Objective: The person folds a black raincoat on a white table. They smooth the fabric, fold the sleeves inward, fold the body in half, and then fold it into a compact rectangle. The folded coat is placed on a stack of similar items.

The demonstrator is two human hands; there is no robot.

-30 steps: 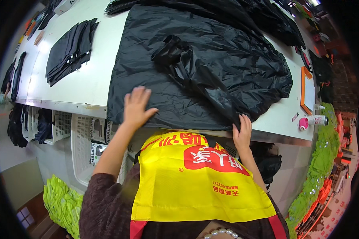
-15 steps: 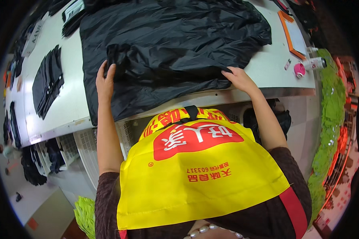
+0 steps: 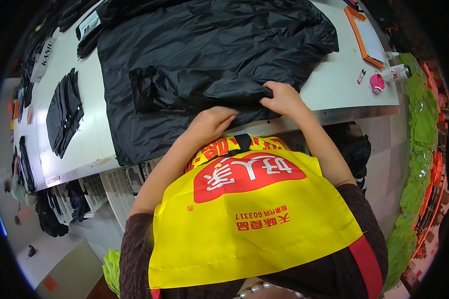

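A large spread of thin, shiny black fabric (image 3: pixel 214 40) lies wrinkled over the white table, part of it bunched up near the front edge. My right hand (image 3: pixel 284 98) pinches the end of that bunched fold between thumb and fingers. Just to its left, close to the table's front edge, my left hand (image 3: pixel 209 125) is bent over the near part of the fabric. Its fingertips are smeared by motion, so whether they grip the cloth cannot be made out.
Folded black pieces (image 3: pixel 65 113) lie on the table (image 3: pixel 91 144) at left, near a white box (image 3: pixel 42 60). At right are an orange clipboard (image 3: pixel 365 37), a pink round item (image 3: pixel 377 83) and a white bottle (image 3: pixel 396 73). Green bagged goods (image 3: pixel 418 134) line the right side; white crates (image 3: pixel 115 187) stand underneath.
My left hand has left the fold's left end and moved right and nearer, close to my right hand. My right hand has shifted slightly left, still holding the fold.
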